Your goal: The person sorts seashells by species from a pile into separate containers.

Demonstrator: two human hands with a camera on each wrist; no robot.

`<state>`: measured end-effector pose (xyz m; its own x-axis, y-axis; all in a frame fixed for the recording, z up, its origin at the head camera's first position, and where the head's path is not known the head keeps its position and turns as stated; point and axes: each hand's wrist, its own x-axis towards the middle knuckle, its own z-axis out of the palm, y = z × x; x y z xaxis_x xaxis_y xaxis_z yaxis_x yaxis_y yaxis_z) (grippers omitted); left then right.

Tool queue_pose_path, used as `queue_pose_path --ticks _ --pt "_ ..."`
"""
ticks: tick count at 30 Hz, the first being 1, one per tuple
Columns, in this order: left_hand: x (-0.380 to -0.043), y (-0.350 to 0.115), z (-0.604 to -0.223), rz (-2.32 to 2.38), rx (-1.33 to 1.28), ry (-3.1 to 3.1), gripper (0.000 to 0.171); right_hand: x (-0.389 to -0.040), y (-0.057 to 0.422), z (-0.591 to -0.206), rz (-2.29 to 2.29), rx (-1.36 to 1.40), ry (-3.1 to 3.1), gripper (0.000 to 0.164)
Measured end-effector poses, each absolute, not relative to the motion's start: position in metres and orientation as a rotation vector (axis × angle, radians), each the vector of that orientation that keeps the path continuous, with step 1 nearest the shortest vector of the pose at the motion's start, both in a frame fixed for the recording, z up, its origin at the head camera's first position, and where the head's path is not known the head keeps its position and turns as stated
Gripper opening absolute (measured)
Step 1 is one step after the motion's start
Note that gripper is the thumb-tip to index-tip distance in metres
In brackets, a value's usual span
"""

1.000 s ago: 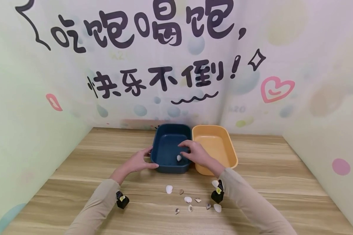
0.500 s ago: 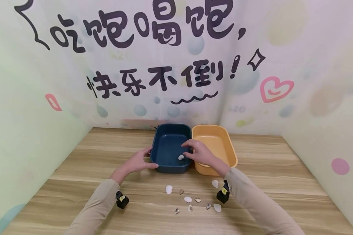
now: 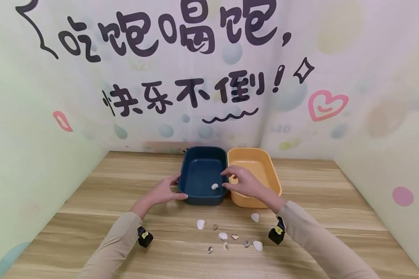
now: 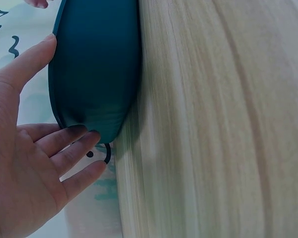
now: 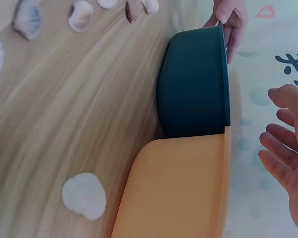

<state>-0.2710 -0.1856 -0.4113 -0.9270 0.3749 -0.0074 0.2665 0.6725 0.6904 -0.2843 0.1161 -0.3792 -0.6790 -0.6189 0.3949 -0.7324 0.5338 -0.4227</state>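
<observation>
A small white seashell (image 3: 214, 186) lies inside the dark blue bin (image 3: 204, 200), toward its front right. My left hand (image 3: 163, 191) touches the bin's left end. Its thumb is at the front rim, and the other fingers (image 4: 79, 153), fairly straight and spread, lie against the side in the left wrist view. Over the edge where the blue bin meets the yellow-orange bin (image 3: 277, 186), my right hand (image 3: 243, 183) hovers with thumb and fingers apart. Nothing is between its fingers (image 5: 278, 144) in the right wrist view.
Several shells lie on the wooden table (image 3: 174, 248) in front of the bins, among them a white shell (image 3: 200, 224) and another white shell (image 5: 84, 196) near the yellow-orange bin. A printed wall cloth (image 3: 160, 131) stands close behind both bins.
The white shell has left my right fingers and now lies in the blue bin. My right hand has drawn back to the right, toward the yellow-orange bin. The left hand has stayed put.
</observation>
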Motion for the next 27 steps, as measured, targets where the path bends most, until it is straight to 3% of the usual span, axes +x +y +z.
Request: queue_pose_path --ticks 27 --pt "-0.269 -0.184 -0.413 1.071 0.536 2.756 0.088 -0.26 0.142 -0.375 0.817 1.269 -2.491 0.03"
